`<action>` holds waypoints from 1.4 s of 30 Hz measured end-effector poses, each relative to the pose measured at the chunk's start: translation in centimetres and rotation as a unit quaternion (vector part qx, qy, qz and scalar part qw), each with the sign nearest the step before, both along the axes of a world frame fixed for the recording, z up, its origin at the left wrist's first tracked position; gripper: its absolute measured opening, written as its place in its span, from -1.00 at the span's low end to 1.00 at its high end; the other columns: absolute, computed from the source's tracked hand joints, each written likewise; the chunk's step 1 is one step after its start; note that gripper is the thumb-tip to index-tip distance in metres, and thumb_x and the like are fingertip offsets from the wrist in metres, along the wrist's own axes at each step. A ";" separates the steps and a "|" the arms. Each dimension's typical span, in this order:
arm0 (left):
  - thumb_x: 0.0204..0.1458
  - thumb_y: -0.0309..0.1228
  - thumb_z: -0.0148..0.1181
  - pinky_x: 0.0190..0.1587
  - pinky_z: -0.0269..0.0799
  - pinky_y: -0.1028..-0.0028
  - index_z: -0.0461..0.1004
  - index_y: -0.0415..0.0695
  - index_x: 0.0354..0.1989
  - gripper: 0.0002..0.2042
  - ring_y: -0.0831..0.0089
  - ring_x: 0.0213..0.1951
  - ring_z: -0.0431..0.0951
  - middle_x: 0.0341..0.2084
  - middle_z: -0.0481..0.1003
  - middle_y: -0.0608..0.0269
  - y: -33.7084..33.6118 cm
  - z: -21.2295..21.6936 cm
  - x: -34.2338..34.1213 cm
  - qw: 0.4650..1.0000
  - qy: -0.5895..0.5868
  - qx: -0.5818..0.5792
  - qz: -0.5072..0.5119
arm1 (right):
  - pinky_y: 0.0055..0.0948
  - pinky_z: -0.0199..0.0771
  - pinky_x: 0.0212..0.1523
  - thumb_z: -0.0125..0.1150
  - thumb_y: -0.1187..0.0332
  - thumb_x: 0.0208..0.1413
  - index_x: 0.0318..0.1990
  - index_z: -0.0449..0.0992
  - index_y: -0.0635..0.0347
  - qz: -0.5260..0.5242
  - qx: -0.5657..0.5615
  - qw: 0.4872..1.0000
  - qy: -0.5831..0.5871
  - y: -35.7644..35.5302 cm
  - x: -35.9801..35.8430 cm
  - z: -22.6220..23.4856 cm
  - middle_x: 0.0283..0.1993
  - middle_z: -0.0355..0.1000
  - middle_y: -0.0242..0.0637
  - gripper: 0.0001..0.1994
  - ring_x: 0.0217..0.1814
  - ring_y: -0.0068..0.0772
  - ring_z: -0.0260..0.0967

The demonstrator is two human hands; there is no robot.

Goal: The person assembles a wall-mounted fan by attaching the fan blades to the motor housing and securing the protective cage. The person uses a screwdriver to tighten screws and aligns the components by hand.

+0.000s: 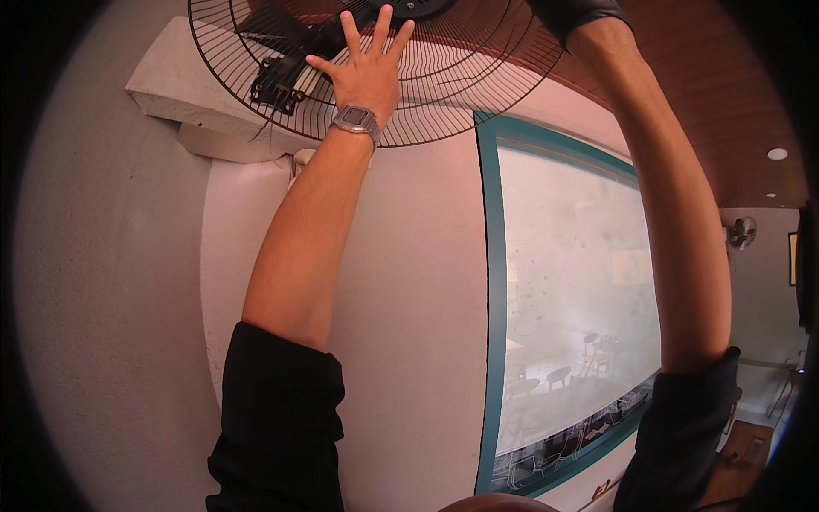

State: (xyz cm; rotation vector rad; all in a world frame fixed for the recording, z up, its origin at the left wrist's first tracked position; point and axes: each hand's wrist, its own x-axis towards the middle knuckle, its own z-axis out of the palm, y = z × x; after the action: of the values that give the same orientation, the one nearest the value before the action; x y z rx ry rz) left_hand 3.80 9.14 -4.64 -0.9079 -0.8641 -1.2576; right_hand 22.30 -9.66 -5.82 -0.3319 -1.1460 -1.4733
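Observation:
Overhead is a large black wall fan; its round wire guard fills the top of the view. My left hand is raised against the guard, fingers spread and pointing up, with nothing gripped in it. A metal wristwatch is on that wrist. Through the wires beside it show the dark bracket and motor parts of the fan. My right hand reaches to the guard's right edge at the top of the picture. Something black, perhaps a glove or cloth, covers it, and its fingers are hidden.
A pale concrete beam juts from the wall behind the fan. On the right is a teal-framed window with a whitish pane reflecting chairs. A brown ceiling runs above. Farther off are a smaller wall fan and a wooden table.

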 end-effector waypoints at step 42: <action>0.30 -0.38 -0.01 0.30 -0.02 -0.60 -0.07 0.27 0.58 -0.31 -0.06 0.58 -0.41 0.61 -0.33 0.45 -1.9 -0.9 0.7 0.998 0.000 -0.069 -0.005 | -0.10 0.53 -0.25 0.11 0.38 0.29 -0.19 0.61 0.35 0.050 0.054 0.997 0.035 1.6 0.2 -0.8 -0.30 0.57 0.16 -0.79 -0.24 0.15 0.60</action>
State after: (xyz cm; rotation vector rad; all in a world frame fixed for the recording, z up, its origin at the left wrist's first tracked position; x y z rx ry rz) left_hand 4.53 7.24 -5.52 -1.0229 -0.9566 -1.2189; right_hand 22.54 -8.03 -6.57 -0.2458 -1.0093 -1.4190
